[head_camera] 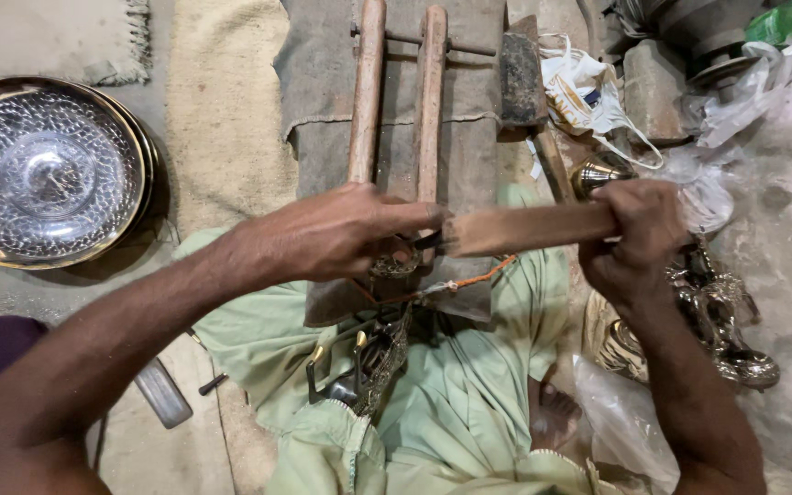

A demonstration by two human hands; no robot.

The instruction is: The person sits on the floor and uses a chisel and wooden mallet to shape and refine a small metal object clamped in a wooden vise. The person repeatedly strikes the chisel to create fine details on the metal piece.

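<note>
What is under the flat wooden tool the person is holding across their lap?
Under the wooden tool lie an orange cord, light green trousers and a small ornate brass piece beneath the left hand. The hand hides most of that piece. The right hand grips the tool's other end.

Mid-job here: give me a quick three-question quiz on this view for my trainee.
1. True or false: the right hand grips a flat wooden tool.
2. What does the left hand press against the wooden rails? A) a small ornate brass piece B) a glass bottle C) a folded cloth
3. Where does the hammered metal plate lie, seen from the person?

Key
1. True; the fist closes round its right end.
2. A; it sits under the fingers, partly hidden.
3. On the floor to the left, apart from both hands.
</note>
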